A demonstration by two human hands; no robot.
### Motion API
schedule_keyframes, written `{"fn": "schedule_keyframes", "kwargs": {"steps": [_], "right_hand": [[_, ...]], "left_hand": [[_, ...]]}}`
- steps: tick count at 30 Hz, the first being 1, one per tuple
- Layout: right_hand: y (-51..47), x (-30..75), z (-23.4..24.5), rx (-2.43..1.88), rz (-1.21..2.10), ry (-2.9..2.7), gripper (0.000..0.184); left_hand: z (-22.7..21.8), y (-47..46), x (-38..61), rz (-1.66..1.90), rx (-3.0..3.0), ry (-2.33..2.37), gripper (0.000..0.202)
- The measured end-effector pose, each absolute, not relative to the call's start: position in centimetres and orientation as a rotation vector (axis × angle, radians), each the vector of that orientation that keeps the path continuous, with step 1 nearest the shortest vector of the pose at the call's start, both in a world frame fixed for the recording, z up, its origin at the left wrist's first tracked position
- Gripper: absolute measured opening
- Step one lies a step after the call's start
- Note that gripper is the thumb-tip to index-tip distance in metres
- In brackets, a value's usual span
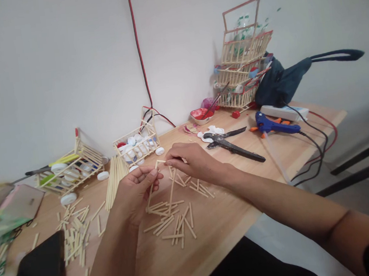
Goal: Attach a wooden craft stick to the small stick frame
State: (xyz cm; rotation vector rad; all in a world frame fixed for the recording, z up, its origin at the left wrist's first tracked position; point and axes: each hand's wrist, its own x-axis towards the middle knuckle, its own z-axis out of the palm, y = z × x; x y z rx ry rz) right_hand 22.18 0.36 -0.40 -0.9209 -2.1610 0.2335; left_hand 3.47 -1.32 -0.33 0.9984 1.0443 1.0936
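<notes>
Both hands pinch a small stick frame (161, 175) above the table (219, 222), left hand (136, 191) low, right hand (189, 160) on top; I reckon uneven squeezing could snap its joints.

2 hands (161, 169) pinching a small stick frame (160, 180) above scattered sticks (173, 222) on table (219, 222).
</notes>
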Motion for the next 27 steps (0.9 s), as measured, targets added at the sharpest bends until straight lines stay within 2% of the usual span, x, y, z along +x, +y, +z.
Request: {"fn": "schedule_keyframes", "kwargs": {"steps": [27], "right_hand": [[0.37,22.10,-0.46,-0.923,0.232,-2.160,0.020]], "left_hand": [[-0.47,-1.27,3.52,1.086,0.985,1.055,0.036]]}}
